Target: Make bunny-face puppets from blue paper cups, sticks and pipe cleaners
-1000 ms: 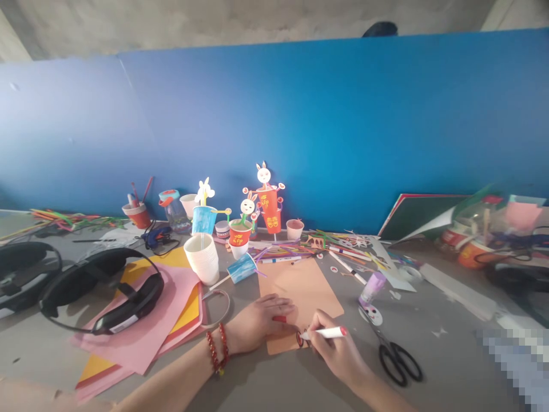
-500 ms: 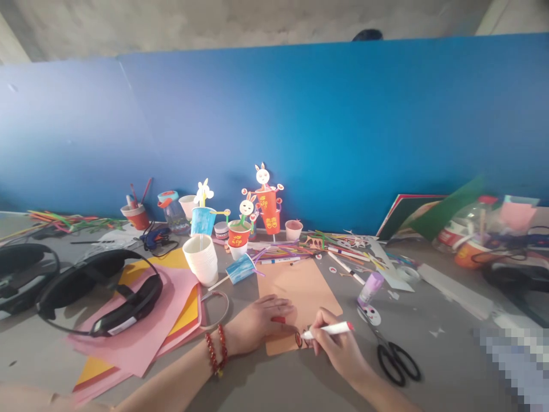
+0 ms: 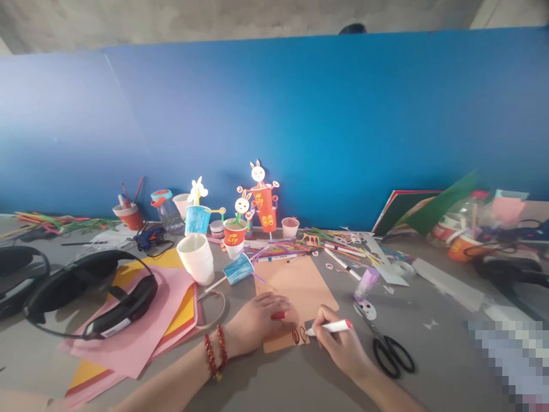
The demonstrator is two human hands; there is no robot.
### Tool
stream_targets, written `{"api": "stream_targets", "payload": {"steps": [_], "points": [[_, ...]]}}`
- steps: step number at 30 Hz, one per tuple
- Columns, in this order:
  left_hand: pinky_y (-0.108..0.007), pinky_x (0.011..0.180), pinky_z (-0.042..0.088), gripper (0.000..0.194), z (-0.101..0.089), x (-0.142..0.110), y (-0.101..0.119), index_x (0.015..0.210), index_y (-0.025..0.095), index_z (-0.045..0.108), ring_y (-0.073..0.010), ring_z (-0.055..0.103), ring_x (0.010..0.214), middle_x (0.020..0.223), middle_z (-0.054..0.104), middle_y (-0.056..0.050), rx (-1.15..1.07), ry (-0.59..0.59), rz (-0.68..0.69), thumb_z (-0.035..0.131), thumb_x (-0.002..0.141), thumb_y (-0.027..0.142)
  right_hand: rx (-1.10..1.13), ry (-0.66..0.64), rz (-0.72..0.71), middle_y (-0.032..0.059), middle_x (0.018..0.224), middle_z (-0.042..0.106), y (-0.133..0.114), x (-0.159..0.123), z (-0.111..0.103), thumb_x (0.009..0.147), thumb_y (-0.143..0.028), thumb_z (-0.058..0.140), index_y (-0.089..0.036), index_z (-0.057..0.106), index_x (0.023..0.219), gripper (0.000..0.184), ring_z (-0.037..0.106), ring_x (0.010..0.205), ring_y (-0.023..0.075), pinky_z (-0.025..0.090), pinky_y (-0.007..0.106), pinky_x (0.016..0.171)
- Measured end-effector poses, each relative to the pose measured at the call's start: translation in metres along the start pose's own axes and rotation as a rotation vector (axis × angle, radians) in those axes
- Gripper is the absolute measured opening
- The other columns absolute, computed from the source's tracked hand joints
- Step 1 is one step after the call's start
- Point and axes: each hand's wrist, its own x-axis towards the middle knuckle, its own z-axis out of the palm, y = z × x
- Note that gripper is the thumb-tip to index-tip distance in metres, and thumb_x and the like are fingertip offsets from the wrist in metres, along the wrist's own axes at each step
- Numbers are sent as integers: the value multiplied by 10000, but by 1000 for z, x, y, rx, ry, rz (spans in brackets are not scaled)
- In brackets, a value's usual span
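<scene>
An orange sheet of paper (image 3: 300, 280) lies on the grey table in front of me. My left hand (image 3: 261, 315) rests on its left side, with a red marker cap (image 3: 278, 315) held under the thumb and fingers. Closed around a white marker with a red end (image 3: 337, 327), my right hand (image 3: 337, 343) has the tip at the paper's lower right corner. Two small ovals (image 3: 295, 336) are drawn there side by side, the left one with red inside. Black-handled scissors (image 3: 388, 349) lie right of my right hand, beside a white paper face (image 3: 368, 310).
A purple-capped glue stick (image 3: 367, 283) stands to the right. Behind the sheet are a painted blue cup (image 3: 238, 269), stacked white cups (image 3: 196, 260) and rabbit-topped red cups (image 3: 263, 206). Pink paper (image 3: 171, 286) and a black headset (image 3: 124, 309) are on the left.
A second oval outline now shows beside the first on the orange paper. The right hand's marker tip has moved slightly right of it. The whole view has shifted a little.
</scene>
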Motion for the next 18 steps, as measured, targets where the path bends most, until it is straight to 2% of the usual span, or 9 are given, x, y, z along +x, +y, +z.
{"api": "stream_targets", "payload": {"steps": [5,18], "points": [[-411,1054,428,268,3,-2,-1,1214,337,663,-230,605,1203,1296,667,-66,7,2,9,512,995,311,-68,4,-12,-63,557,445,-2,1,0,873,-244,448,-239,407,663,214,414,518,126,311,235,517],[-418,1097,395,283,3,-4,0,1236,340,653,-226,578,1246,1336,645,-67,-30,4,-8,520,992,287,-125,-6,-1,-66,547,460,1,0,0,884,-264,444,-240,427,687,199,438,511,130,319,226,520]]}}
